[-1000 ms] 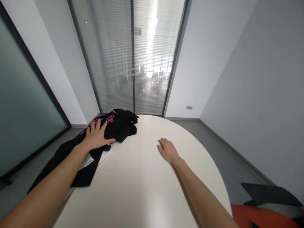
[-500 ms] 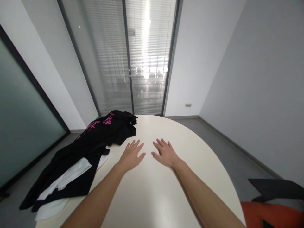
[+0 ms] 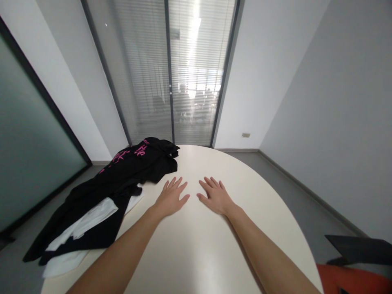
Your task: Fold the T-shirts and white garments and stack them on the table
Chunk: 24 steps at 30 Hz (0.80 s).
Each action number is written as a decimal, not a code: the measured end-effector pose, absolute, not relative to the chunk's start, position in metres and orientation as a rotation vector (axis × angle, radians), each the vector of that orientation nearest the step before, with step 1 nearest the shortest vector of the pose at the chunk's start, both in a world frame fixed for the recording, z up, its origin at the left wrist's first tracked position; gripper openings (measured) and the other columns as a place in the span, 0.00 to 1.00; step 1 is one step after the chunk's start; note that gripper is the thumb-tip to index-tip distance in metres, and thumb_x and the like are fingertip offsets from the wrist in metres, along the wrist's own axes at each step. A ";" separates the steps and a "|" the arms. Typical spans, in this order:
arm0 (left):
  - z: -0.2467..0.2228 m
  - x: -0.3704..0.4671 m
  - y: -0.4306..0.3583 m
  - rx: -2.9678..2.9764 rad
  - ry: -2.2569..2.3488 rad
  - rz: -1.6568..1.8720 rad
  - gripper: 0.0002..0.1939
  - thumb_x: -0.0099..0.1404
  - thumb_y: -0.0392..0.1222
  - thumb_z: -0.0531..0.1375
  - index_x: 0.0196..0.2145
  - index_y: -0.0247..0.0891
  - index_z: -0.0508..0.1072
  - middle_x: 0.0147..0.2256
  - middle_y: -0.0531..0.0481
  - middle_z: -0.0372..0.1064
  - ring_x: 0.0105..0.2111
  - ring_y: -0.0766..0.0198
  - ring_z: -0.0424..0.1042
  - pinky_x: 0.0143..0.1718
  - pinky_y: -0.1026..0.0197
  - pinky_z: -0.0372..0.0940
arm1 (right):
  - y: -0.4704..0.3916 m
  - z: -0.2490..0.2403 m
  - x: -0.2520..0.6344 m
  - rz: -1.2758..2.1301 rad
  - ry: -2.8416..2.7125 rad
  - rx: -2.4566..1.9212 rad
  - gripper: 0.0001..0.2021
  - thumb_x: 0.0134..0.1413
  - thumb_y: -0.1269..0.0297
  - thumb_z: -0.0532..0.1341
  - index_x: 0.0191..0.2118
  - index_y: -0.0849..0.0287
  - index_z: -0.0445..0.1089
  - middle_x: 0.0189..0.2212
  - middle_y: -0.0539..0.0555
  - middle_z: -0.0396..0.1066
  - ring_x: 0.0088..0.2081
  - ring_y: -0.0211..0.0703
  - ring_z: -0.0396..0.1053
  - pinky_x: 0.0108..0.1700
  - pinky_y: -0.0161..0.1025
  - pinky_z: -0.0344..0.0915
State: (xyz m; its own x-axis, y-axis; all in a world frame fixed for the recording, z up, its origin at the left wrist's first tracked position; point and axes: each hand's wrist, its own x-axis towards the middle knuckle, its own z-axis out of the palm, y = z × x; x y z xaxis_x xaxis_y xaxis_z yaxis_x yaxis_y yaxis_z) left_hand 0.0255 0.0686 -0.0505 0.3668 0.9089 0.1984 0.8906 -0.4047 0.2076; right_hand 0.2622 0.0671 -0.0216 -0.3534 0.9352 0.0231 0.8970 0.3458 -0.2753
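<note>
My left hand (image 3: 170,198) lies palm down on the white table (image 3: 190,245), fingers spread and holding nothing. Across a small gap, my right hand (image 3: 216,197) rests flat in the same way, its fingers apart. To the left of my left hand is a heap of black clothing (image 3: 134,167) with pink lettering, spread along the table's left side and hanging over its edge. A white piece of cloth (image 3: 94,216) lies on the dark fabric, and more white shows beneath it. Neither hand touches the clothes.
Beyond the table stands a glass partition (image 3: 147,81) with blinds. A chair with a red seat (image 3: 352,279) and a black armrest (image 3: 361,249) is at the lower right. Grey-white walls (image 3: 337,122) enclose the right side, with a small wall socket (image 3: 246,135) low down.
The view has shifted and tilted slightly. Both hands stay flat on the table with fingers spread, and the clothing lies as before.
</note>
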 end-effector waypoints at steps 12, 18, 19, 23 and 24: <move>-0.052 0.026 0.070 2.547 1.689 0.401 0.31 0.72 0.58 0.48 0.67 0.42 0.60 0.70 0.42 0.48 0.70 0.44 0.45 0.67 0.38 0.44 | 0.070 -0.024 0.263 0.308 -2.424 -1.667 0.35 0.64 0.40 0.49 0.71 0.52 0.53 0.72 0.57 0.44 0.72 0.60 0.38 0.69 0.61 0.35; -0.051 0.026 0.070 2.546 1.684 0.383 0.32 0.72 0.59 0.47 0.67 0.41 0.60 0.70 0.42 0.47 0.70 0.44 0.44 0.67 0.39 0.43 | 0.070 -0.026 0.264 0.309 -2.420 -1.662 0.35 0.64 0.40 0.49 0.71 0.52 0.53 0.72 0.57 0.44 0.72 0.60 0.38 0.69 0.61 0.35; -0.050 0.026 0.069 2.544 1.684 0.383 0.32 0.72 0.59 0.47 0.67 0.41 0.60 0.70 0.41 0.47 0.70 0.44 0.44 0.68 0.39 0.43 | 0.070 -0.026 0.264 0.309 -2.419 -1.661 0.35 0.64 0.40 0.49 0.71 0.52 0.53 0.72 0.57 0.44 0.72 0.60 0.38 0.69 0.61 0.35; -0.050 0.026 0.069 2.542 1.684 0.401 0.32 0.72 0.59 0.48 0.66 0.41 0.61 0.70 0.42 0.47 0.70 0.43 0.45 0.67 0.39 0.43 | 0.070 -0.028 0.265 0.309 -2.422 -1.658 0.35 0.64 0.40 0.48 0.71 0.52 0.53 0.72 0.57 0.44 0.72 0.60 0.38 0.69 0.60 0.35; -0.051 0.026 0.068 2.543 1.682 0.407 0.31 0.72 0.59 0.48 0.66 0.42 0.61 0.70 0.42 0.47 0.70 0.43 0.45 0.67 0.39 0.43 | 0.070 -0.028 0.264 0.307 -2.422 -1.656 0.35 0.64 0.40 0.48 0.71 0.52 0.53 0.72 0.57 0.44 0.72 0.60 0.38 0.69 0.61 0.35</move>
